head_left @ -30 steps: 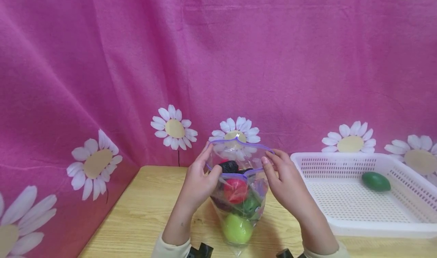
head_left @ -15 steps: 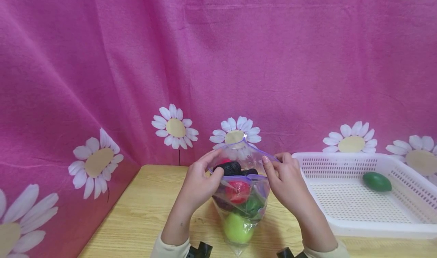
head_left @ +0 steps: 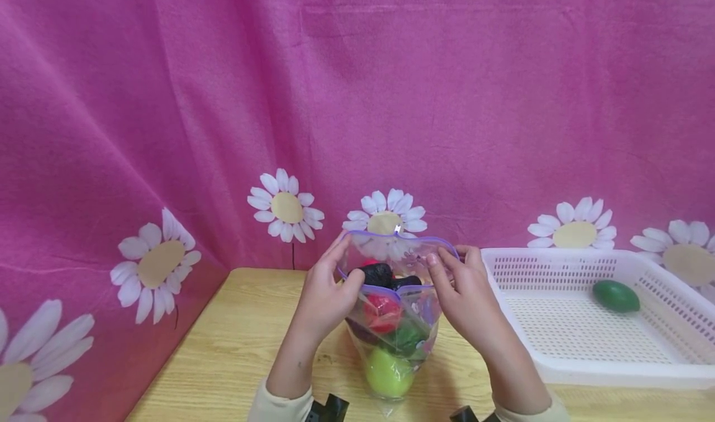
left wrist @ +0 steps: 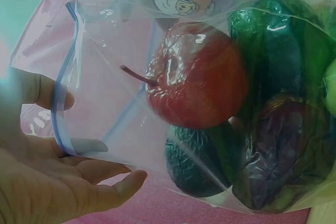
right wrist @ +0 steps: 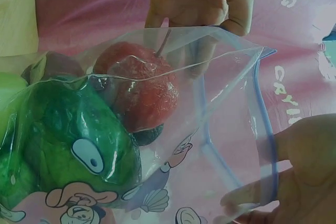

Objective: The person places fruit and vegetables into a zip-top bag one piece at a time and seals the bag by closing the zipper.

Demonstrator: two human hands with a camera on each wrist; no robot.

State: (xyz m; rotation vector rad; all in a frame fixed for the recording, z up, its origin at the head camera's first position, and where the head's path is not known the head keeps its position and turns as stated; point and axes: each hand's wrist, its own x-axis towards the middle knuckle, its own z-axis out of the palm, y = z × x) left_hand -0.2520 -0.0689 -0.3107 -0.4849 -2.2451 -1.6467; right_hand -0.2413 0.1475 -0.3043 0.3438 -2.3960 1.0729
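A clear zip bag [head_left: 416,257] with a purple-edged mouth stands upright on the table, filled with fruit and vegetables. My left hand [head_left: 325,298] pinches the left side of its rim, thumb at the near edge. On the opposite side, my right hand [head_left: 468,295] holds the rim between thumb and fingers. Through the plastic show a red apple [left wrist: 197,77] with a stem, a wrinkled dark fruit [left wrist: 199,163], a purplish one [left wrist: 283,150] and a big green pepper-like piece [right wrist: 84,135]. A yellow-green fruit [head_left: 389,372] lies at the bottom. Black pieces [head_left: 377,275] show at the mouth.
To the right, a white perforated basket [head_left: 609,372] holds one smooth green oval fruit [head_left: 616,296]. The wooden table [head_left: 234,347] meets a pink cloth backdrop [head_left: 447,99] with daisies behind and at left.
The bag's mouth narrowed half a second ago and is now spread wider again. My right hand has shifted slightly right along the rim. The basket and its green fruit stay put.
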